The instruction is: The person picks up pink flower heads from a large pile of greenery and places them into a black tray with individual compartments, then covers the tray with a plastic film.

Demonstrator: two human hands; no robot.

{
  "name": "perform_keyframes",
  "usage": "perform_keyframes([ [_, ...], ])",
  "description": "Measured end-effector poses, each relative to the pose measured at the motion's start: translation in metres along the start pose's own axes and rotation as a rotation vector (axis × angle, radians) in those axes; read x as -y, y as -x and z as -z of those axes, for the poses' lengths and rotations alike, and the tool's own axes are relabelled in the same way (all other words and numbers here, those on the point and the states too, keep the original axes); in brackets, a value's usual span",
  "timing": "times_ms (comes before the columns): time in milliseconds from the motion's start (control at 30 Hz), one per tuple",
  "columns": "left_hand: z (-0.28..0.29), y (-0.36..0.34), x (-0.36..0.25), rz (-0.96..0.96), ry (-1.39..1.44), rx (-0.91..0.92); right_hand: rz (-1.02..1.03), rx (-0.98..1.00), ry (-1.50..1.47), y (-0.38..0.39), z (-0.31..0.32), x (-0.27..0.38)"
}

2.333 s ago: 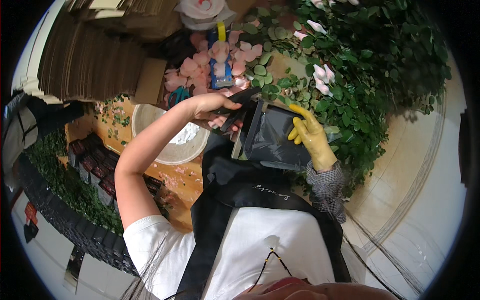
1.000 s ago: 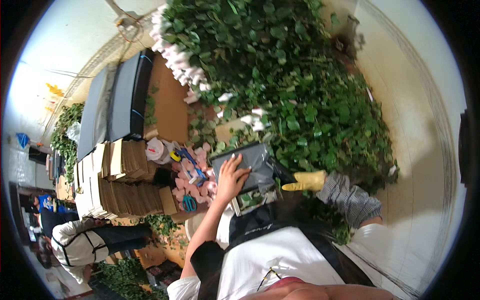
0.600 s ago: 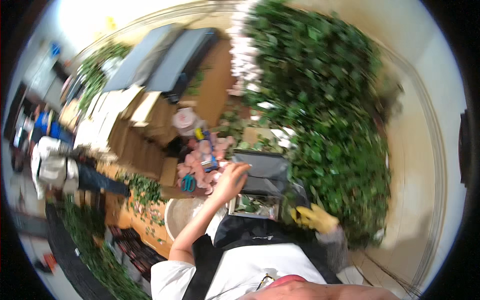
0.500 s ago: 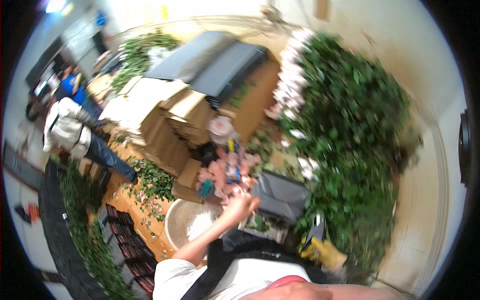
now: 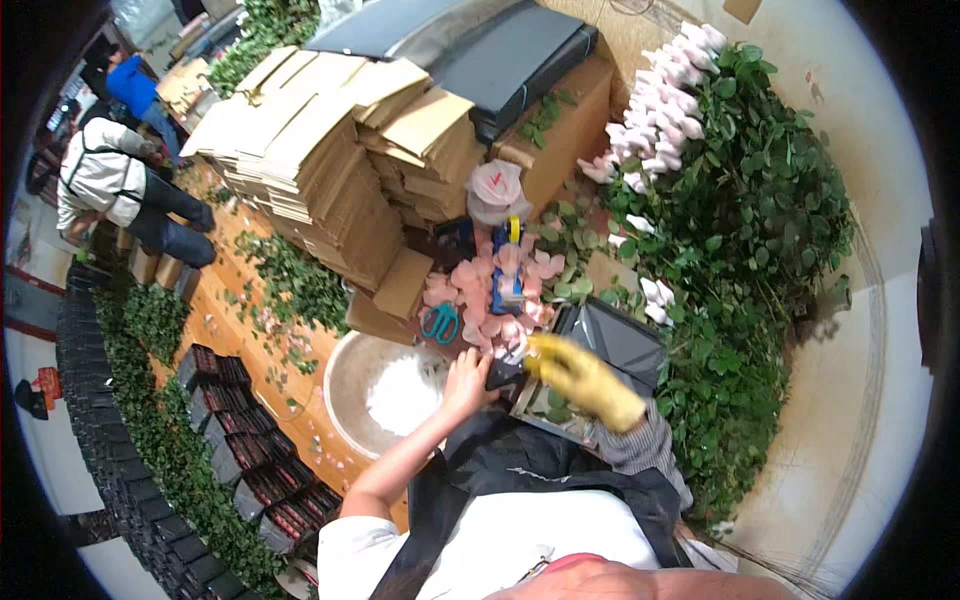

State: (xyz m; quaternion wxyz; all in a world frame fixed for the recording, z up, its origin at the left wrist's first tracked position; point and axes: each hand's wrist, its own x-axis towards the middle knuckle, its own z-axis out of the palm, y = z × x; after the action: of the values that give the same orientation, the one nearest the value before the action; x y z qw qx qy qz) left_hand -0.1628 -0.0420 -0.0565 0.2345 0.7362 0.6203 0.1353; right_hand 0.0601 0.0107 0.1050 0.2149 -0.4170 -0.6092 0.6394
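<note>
My bare left hand (image 5: 466,386) is closed at the near edge of the work surface, its fingertips beside a dark tool. What they hold, if anything, is hidden. My right hand (image 5: 585,380), in a yellow glove, reaches in from the right, slightly blurred, its fingers closed around the black and grey tool (image 5: 505,371), whose kind I cannot make out. Just beyond lie pale pink petals (image 5: 470,285), teal-handled scissors (image 5: 441,323) and a blue tape dispenser (image 5: 507,285). A dark grey box (image 5: 625,345) is beside the glove.
A round tub (image 5: 343,400) with white material stands at left. Stacked cardboard (image 5: 310,170) rises behind. Leafy stems (image 5: 720,290) with pink-wrapped blooms (image 5: 665,110) fill the right. Black packs (image 5: 245,430) line the floor. Two people work at far left, one in white (image 5: 105,170).
My gloved right hand has come up and left with the tool, from low right to beside my left hand. My left hand has drawn slightly back and left. The view has shifted.
</note>
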Motion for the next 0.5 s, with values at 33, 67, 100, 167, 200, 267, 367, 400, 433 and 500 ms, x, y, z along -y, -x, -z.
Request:
perform_keyframes([
  [33,-0.013,-0.009,0.008,-0.037,-0.074,0.030,0.137,-0.136,0.060,-0.026,-0.001,0.001],
  [67,-0.025,-0.016,0.012,-0.032,-0.057,0.034,0.161,-0.218,0.005,-0.053,0.003,-0.006],
  [100,-0.034,-0.021,0.014,-0.015,-0.109,-0.044,0.187,-0.310,-0.058,-0.076,0.005,-0.011],
  [167,-0.039,-0.020,0.021,0.006,-0.167,-0.109,0.105,-0.505,-0.181,-0.117,-0.003,-0.008],
  [200,-0.040,-0.020,0.022,0.001,-0.197,-0.199,0.068,-0.602,-0.184,-0.141,-0.006,-0.020],
  [267,-0.035,-0.026,0.006,-0.016,-0.142,-0.302,-0.033,-0.711,-0.107,-0.182,0.022,-0.084],
  [367,-0.021,-0.011,0.013,0.054,0.020,-0.381,-0.360,-0.272,-0.390,-0.195,0.033,-0.070],
  [400,-0.016,-0.003,0.013,0.086,0.073,-0.400,-0.242,-0.419,-0.295,-0.193,0.027,-0.067],
  [433,-0.011,0.003,0.017,0.128,0.095,-0.431,-0.125,-0.566,-0.196,-0.190,0.022,-0.064],
  [500,-0.005,0.023,0.030,0.234,0.124,-0.505,-0.210,-0.501,-0.138,-0.148,-0.004,-0.031],
])
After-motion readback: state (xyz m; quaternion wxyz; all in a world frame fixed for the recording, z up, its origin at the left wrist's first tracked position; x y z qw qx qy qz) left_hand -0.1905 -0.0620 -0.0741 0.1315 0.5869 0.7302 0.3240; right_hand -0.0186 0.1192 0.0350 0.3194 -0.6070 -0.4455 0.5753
